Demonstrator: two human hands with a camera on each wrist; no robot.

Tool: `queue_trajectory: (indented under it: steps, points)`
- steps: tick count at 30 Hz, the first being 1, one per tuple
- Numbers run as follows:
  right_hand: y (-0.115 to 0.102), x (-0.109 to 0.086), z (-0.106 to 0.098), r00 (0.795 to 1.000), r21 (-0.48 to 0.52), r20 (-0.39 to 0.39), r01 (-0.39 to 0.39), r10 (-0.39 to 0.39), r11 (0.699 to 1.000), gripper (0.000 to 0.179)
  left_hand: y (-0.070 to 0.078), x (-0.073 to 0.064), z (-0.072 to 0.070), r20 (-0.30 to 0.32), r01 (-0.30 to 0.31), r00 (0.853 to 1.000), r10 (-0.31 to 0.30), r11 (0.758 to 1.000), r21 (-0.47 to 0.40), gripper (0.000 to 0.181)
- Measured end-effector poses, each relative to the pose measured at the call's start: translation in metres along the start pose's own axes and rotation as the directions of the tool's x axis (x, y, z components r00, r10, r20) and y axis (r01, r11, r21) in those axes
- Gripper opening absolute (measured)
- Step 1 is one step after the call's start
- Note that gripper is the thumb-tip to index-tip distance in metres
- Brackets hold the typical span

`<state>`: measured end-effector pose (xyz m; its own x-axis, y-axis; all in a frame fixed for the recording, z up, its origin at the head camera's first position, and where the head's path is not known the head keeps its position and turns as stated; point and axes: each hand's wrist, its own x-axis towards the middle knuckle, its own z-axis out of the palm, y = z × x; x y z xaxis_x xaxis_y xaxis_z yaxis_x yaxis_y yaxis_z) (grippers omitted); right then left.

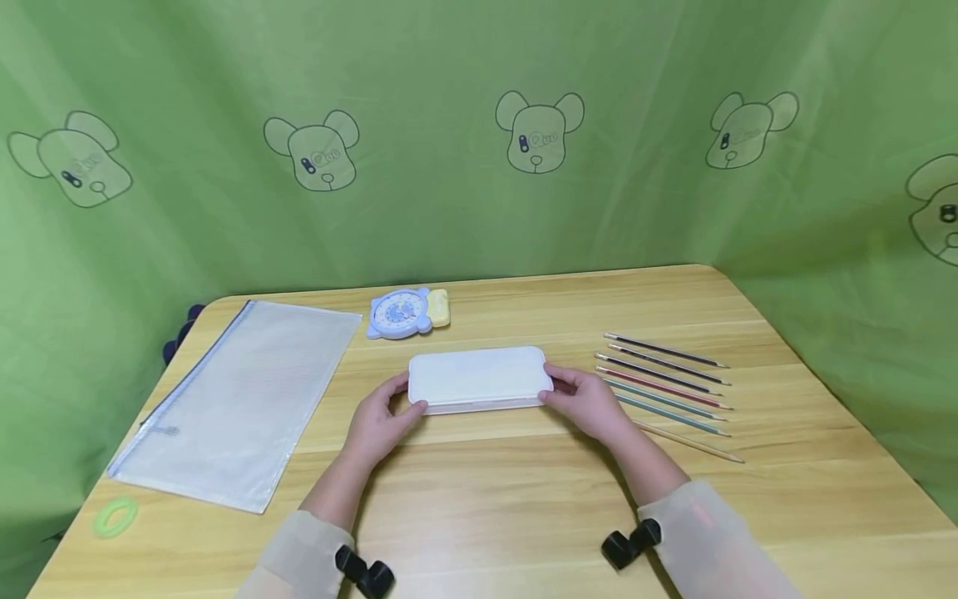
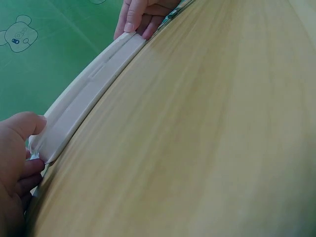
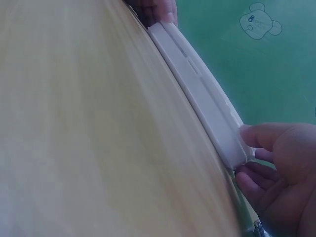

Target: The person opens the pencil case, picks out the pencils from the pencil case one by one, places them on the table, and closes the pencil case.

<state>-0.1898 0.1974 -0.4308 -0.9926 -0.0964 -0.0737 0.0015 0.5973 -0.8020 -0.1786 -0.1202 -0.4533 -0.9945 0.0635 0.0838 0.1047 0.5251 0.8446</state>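
A white pencil case (image 1: 477, 376) with its lid down lies near the middle of the table, held at both ends. My left hand (image 1: 379, 422) grips its left end, thumb at the front corner and fingers along the side. At the right end my right hand (image 1: 587, 404) does the same. In the left wrist view the case (image 2: 89, 91) shows its long front side, with the left thumb on the lid edge. The right wrist view has the right hand (image 3: 289, 168) with its thumb at the lid's edge and fingers by the end wall.
Several pencils (image 1: 662, 376) lie in a row to the right. On the left is a clear zip pouch (image 1: 247, 399), with a green ring (image 1: 116, 517) near it. Behind the case sit a blue toy clock (image 1: 400, 314) and a yellow block (image 1: 439, 308). A green curtain (image 1: 427, 216) hangs behind.
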Motion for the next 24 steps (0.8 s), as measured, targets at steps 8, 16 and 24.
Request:
queue_trajectory:
  steps: [8,16,24]
  points:
    - [0.0003,-0.0001,0.0015,1.0,-0.018,-0.012,0.002,-0.002,1.0,0.053,0.001,-0.0011,-0.0013,0.003,0.018,1.0,-0.018,1.0,-0.012,0.06]
    - [0.0004,0.0007,0.0026,1.0,-0.019,-0.01,0.0,0.0,1.0,0.054,-0.0006,-0.0007,-0.0014,0.001,0.029,1.0,-0.029,1.0,-0.012,0.061]
    - [0.0006,-0.0015,0.0023,1.0,0.033,-0.009,0.023,-0.023,0.999,0.062,-0.0016,-0.0012,-0.0015,0.013,0.03,0.999,-0.029,1.0,-0.008,0.062]
